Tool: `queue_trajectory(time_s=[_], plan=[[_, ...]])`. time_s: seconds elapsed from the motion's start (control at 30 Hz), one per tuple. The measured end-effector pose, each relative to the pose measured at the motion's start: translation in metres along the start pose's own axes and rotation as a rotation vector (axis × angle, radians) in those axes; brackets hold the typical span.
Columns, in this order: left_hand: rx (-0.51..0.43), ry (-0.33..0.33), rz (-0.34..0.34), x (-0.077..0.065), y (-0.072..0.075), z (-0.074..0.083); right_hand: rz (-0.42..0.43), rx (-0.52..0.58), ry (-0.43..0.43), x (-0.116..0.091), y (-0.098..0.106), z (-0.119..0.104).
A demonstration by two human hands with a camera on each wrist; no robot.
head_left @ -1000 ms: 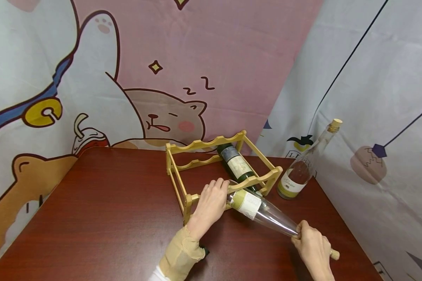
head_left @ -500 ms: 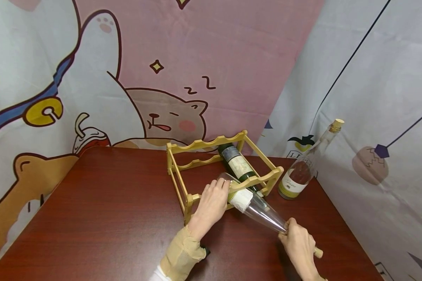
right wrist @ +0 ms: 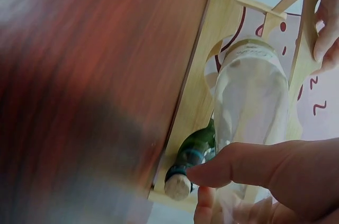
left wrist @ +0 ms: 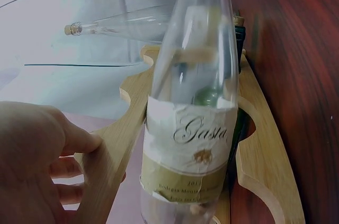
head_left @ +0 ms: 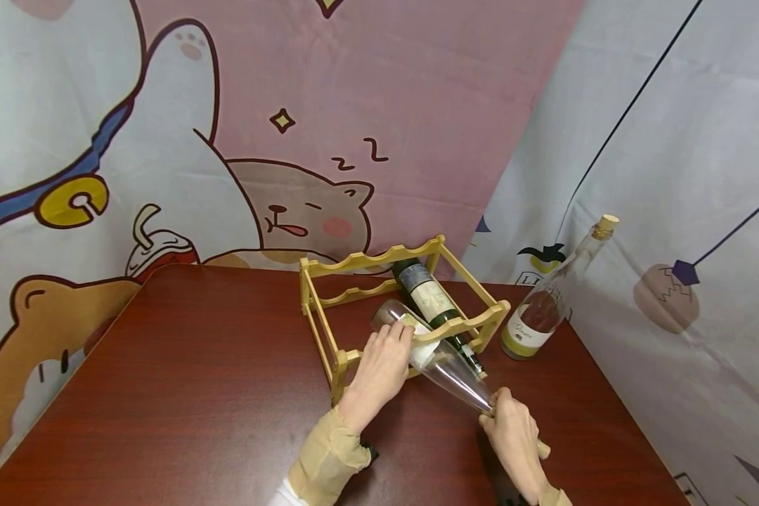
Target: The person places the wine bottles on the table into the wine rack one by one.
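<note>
A clear wine bottle [head_left: 452, 376] with a cork and white-and-olive label slants into the wooden wine rack [head_left: 445, 329]. It passes between the rack's upper and lower front rails, base first; the left wrist view shows its label [left wrist: 185, 139]. My right hand [head_left: 512, 436] grips the neck, cork end sticking out past the fist. At the upper front rail, my left hand [head_left: 379, 362] holds on, its thumb [left wrist: 82, 136] on one face and fingers on the other. Beside the clear bottle, a dark green wine bottle [head_left: 429, 295] lies in the rack, its corked neck [right wrist: 180, 179] toward me.
Another corked clear bottle [head_left: 525, 330] stands upright on the table right of the rack. The reddish-brown table [head_left: 196, 379] extends left and toward me. A printed cloth [head_left: 417, 105] hangs behind and along the right side.
My right hand has moved left, sliding the clear bottle deeper between the rails; its base now shows inside the rack. The left hand has stayed on the rail.
</note>
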State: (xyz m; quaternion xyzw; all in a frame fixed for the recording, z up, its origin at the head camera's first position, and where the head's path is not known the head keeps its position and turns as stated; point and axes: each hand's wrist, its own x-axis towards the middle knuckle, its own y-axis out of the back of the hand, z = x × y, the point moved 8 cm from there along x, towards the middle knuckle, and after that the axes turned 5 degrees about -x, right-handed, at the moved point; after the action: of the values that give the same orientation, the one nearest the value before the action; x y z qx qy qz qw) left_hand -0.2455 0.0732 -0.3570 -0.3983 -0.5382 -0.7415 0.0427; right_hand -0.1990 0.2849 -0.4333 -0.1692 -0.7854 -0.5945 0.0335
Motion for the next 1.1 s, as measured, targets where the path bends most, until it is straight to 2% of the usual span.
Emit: queue_trajectory(time_s=[0.73,0.93,1.1], plan=[[0.002,-0.009,-0.002,0.0,0.001,0.001,-0.026,0.077,0.046,0.011,-0.012,-0.036],[0.003,-0.012,0.0,0.0,0.001,0.001,-0.072,0.102,0.017,0.014,-0.017,-0.042],[-0.006,-0.011,-0.001,0.0,0.001,0.001,-0.074,0.122,0.005,0.016,-0.02,-0.047]])
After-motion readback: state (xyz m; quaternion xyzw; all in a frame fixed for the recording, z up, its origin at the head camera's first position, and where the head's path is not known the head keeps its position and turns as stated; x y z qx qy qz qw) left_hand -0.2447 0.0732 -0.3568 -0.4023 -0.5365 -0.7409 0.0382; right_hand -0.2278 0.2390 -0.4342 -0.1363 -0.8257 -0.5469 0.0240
